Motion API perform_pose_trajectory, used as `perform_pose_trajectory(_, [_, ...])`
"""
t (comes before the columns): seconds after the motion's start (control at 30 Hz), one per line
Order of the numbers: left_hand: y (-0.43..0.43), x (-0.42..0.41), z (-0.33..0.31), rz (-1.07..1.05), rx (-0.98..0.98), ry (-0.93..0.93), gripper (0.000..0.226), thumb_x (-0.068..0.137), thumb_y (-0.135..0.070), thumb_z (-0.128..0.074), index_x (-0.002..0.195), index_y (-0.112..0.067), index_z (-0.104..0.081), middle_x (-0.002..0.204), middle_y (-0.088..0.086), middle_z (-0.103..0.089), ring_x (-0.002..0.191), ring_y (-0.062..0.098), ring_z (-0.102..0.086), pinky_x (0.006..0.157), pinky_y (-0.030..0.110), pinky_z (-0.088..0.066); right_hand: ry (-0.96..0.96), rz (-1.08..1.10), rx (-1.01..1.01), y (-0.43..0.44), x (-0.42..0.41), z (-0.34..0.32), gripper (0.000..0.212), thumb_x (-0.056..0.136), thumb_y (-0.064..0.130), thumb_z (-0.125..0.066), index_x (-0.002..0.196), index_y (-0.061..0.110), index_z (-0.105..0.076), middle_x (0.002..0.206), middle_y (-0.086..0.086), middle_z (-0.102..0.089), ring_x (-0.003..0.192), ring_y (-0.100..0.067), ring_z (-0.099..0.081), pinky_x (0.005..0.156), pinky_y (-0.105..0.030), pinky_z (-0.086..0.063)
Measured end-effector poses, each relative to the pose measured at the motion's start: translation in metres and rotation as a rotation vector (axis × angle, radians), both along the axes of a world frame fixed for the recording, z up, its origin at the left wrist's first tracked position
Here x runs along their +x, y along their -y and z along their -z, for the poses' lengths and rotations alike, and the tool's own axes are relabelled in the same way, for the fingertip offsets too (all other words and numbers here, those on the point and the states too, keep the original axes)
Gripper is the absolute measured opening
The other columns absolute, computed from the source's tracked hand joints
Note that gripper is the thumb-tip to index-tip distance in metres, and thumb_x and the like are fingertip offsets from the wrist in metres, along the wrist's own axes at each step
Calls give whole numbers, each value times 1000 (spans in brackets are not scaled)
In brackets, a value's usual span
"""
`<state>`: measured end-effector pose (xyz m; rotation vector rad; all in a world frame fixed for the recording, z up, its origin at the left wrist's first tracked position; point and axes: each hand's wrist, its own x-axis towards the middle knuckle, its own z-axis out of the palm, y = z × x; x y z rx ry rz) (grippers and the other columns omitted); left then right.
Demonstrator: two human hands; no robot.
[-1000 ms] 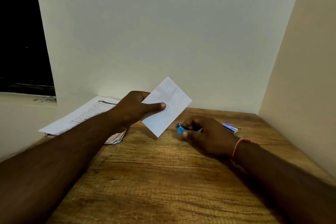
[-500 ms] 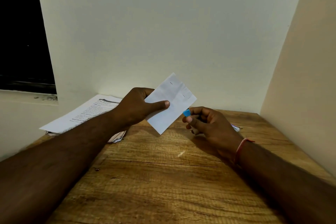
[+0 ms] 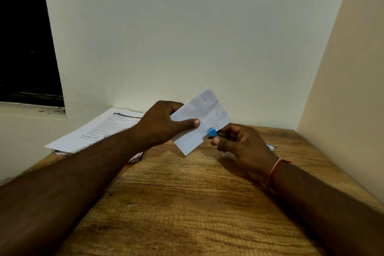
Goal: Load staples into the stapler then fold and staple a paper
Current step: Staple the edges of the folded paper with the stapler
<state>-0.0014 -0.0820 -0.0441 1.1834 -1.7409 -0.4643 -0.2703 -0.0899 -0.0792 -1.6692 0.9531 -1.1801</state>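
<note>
Up above the wooden table (image 3: 187, 203), I'd slide the folded paper (image 3: 199, 118) edge fully into the blue-tipped stapler (image 3: 212, 132) and keep the layers flat before squeezing, clear of the small dark marks that look like staples already in. The left hand (image 3: 164, 124) pinches the paper, thumb across its face, tilted in the air. The right hand (image 3: 243, 145) is curled round the stapler, nose right at the paper's lower edge.

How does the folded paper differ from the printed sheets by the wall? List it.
The folded paper is held up by the left hand; the printed sheets lie on the table. The folded paper is small, blank and bears short dark staple marks; the printed sheets are larger and carry text. Both are white.
</note>
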Motion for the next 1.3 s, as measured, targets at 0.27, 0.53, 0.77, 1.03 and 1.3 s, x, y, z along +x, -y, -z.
perform_pose_trajectory(0.27, [3, 0, 2, -5, -31, 21, 24, 91, -50, -90, 107, -32, -88, 93, -18, -85, 83, 3, -81, 62, 13, -58, -14, 32, -38, 2, -2, -1, 18, 89, 9, -91, 106, 12, -85, 107, -22, -82, 88, -24, -73, 83, -39, -63])
perform_pose_trajectory(0.53, [5, -1, 4, -21, -24, 10, 28, 90, -53, -91, 104, -29, -87, 92, -17, -85, 81, 4, -81, 65, 20, -62, -30, 50, -64, 2, -3, -3, 15, 90, 8, -89, 103, 14, -85, 100, -19, -83, 81, -19, -73, 77, -31, -64])
perform_pose_trajectory(0.77, [2, -3, 2, -37, -16, -3, 26, 91, -50, -91, 105, -28, -87, 92, -12, -86, 82, 7, -82, 74, 34, -67, -105, 136, -110, 3, 3, -7, 9, 92, 8, -88, 96, 14, -83, 81, 0, -83, 69, 0, -73, 67, -17, -56])
perform_pose_trajectory(1.03, [2, -5, 3, -35, 5, -2, 27, 92, -48, -90, 108, -27, -86, 94, -9, -86, 85, 6, -81, 69, 24, -62, -145, 233, -132, 1, 9, -4, 8, 92, 18, -91, 90, 24, -85, 85, 3, -85, 85, -13, -81, 86, -39, -66])
perform_pose_trajectory(1.3, [7, 0, 1, -68, -18, -93, 31, 95, -40, -89, 120, -27, -76, 111, -6, -83, 97, 14, -81, 81, 36, -65, -342, 129, -199, 10, -4, 2, 16, 92, 24, -91, 102, 36, -86, 101, 15, -86, 95, -3, -80, 89, -29, -62])
